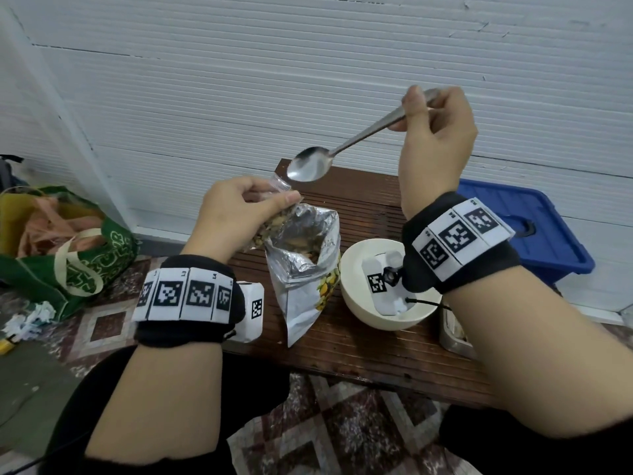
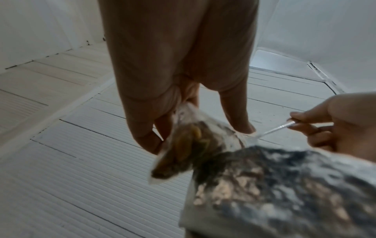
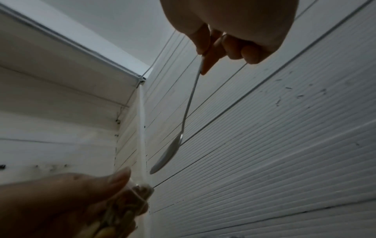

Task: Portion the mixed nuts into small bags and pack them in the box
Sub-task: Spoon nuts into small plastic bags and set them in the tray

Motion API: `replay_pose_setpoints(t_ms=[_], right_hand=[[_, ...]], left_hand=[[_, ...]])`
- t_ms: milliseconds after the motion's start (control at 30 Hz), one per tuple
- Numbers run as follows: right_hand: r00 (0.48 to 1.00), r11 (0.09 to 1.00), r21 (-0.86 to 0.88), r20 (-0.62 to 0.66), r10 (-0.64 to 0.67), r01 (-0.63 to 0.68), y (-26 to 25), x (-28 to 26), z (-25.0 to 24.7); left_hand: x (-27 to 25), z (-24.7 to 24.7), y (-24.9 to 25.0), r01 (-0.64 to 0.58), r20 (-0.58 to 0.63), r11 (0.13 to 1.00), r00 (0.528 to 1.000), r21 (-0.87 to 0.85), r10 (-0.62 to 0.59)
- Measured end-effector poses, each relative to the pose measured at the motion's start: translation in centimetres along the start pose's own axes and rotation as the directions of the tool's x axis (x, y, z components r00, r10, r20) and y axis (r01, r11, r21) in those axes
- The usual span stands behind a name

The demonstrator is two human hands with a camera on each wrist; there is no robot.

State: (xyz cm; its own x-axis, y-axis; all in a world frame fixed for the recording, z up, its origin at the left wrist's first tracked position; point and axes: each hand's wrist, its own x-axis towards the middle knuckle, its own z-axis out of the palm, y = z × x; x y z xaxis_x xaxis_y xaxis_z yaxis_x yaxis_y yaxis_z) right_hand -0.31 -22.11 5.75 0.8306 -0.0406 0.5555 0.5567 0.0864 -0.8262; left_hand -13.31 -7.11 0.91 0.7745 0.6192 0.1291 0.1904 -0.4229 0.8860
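Note:
My left hand (image 1: pixel 239 210) pinches a small clear bag (image 1: pixel 274 214) partly filled with nuts, held just above the open mouth of a large foil nut bag (image 1: pixel 301 262) standing on the low wooden table (image 1: pixel 370 347). The small bag (image 2: pixel 183 148) shows brown nuts through its plastic in the left wrist view, beside the foil bag (image 2: pixel 284 193). My right hand (image 1: pixel 435 132) grips the handle of a metal spoon (image 1: pixel 311 164). The spoon's bowl is empty and hangs just over the small bag's top edge. From the right wrist, the spoon (image 3: pixel 168 154) hangs above the small bag (image 3: pixel 130 204).
A cream bowl (image 1: pixel 359 303) sits right of the foil bag. A blue plastic lid (image 1: pixel 534 234) lies at the far right, and a metal container (image 1: pixel 455 334) shows under my right forearm. A green shopping bag (image 1: pixel 68 248) stands on the floor at left.

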Motion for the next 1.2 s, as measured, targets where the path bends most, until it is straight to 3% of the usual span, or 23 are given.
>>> replay_pose_setpoints(t_ms=[100, 167, 267, 367, 533, 633, 733, 900, 1100, 1200], right_hand=[[0.995, 0.997, -0.043, -0.068, 0.068, -0.071, 0.9, -0.2, -0.6], [0.993, 0.987, -0.114, -0.045, 0.111, -0.115, 1.6, -0.8, -0.8], [0.983, 0.951, -0.277, 0.083, 0.163, -0.134, 3.0, -2.4, -1.1], [0.948, 0.905, -0.419, 0.253, 0.194, -0.074, 4.2, -4.5, -0.9], [0.871, 0.866, -0.5, 0.43, 0.239, 0.009, 5.4, -6.8, -0.3], [0.884, 0.882, -0.47, 0.405, 0.234, -0.018, 4.9, -6.6, -0.5], [0.915, 0.922, -0.358, 0.303, 0.267, -0.151, 3.5, -5.4, -1.1], [0.878, 0.936, -0.194, 0.332, 0.345, -0.294, 1.1, -4.0, -2.8], [0.874, 0.912, -0.263, 0.295, 0.387, -0.315, 0.7, -3.9, -7.0], [0.865, 0.896, -0.316, 0.295, 0.406, -0.312, 1.1, -3.5, -9.6]], left_hand=[[-0.1, -0.2, 0.1, 0.002, -0.011, 1.0, 1.0, -0.021, -0.002], [-0.1, -0.2, 0.3, -0.012, -0.027, 0.999, 1.0, -0.048, 0.011], [-0.4, -0.4, 0.9, -0.061, -0.049, 0.994, 0.997, -0.086, 0.057], [-0.4, -0.3, 1.2, -0.092, -0.054, 0.979, 0.995, -0.183, 0.083], [-0.7, 0.1, 1.8, -0.122, -0.014, 0.962, 0.992, -0.246, 0.122], [-1.0, 0.6, 2.3, -0.147, 0.017, 0.956, 0.987, -0.252, 0.157], [-1.3, 1.2, 2.8, -0.159, 0.046, 0.951, 0.983, -0.264, 0.177], [-1.8, 3.5, 3.8, -0.219, 0.122, 0.938, 0.958, -0.268, 0.259], [-3.4, 7.9, 4.9, -0.29, 0.223, 0.919, 0.909, -0.268, 0.352], [-4.3, 10.0, 5.1, -0.269, 0.308, 0.93, 0.889, -0.25, 0.34]])
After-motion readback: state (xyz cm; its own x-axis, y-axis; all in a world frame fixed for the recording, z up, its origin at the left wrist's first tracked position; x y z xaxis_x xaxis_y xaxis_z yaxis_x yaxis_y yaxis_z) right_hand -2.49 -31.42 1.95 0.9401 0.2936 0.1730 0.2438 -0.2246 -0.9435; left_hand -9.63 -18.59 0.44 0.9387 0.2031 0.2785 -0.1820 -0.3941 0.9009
